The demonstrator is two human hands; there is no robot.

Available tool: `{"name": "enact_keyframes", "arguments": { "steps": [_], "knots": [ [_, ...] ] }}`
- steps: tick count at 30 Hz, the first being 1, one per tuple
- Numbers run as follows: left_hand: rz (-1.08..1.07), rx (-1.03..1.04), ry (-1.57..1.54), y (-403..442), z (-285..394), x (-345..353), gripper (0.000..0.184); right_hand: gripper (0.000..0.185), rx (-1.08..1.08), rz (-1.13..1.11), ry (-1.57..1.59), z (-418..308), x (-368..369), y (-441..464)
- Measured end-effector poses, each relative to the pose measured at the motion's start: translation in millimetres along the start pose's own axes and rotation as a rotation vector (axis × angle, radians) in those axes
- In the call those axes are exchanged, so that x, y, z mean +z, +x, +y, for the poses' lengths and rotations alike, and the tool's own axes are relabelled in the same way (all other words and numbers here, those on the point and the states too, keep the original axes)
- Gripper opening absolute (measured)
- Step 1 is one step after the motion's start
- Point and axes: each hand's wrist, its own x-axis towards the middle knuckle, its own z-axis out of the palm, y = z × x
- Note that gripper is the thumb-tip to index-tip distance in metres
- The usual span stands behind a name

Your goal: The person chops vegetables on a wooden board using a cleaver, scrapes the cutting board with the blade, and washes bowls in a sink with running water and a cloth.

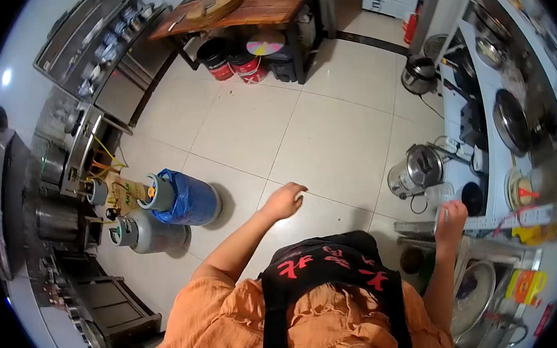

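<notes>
My left hand [284, 201] is in front of me over the tiled floor, its fingers loosely curved, the thumb apart, and nothing visible in it. My right hand [451, 223] is raised at my right side beside the white shelf, with its fingers bent together. A clear plastic container [437, 193] shows right at those fingertips; I cannot tell whether they grip it. Close by are a black bowl [471, 198] and a steel electric pot [417, 169]. Below the right hand is the sink area, with a large basin [480, 286] in it.
Two gas cylinders, a blue-wrapped one [192, 197] and a grey one [155, 233], stand on the floor at left beside the stoves. A wooden table [272, 4] with buckets [217, 64] underneath is at the back. Another cooker [419, 74] sits by the shelf [491, 85].
</notes>
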Motion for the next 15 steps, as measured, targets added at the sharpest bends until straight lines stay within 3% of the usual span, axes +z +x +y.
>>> {"name": "enact_keyframes", "arguments": {
  "steps": [3,6,8,10,12,15],
  "knots": [
    [0.136,-0.213,-0.108,20,-53,-54,0.026,0.009,-0.118,-0.056,0.117,-46,64,73],
    [0.319,-0.318,-0.048,37,-152,-70,0.03,0.012,-0.249,-0.087,0.151,-73,143,149],
    [0.36,-0.554,-0.191,31,-201,-93,0.031,0.011,-0.266,-0.173,0.192,-114,188,206],
    [0.383,-0.726,-0.059,-1,-249,-96,0.031,0.01,-0.318,-0.216,0.267,-150,248,253],
    [0.364,-1.054,-0.094,-42,-283,-96,0.033,0.009,-0.389,-0.255,0.353,-202,312,301],
    [0.544,-1.351,-0.259,-140,-340,-30,0.031,0.008,-0.58,-0.34,0.491,-295,405,363]
  ]
}}
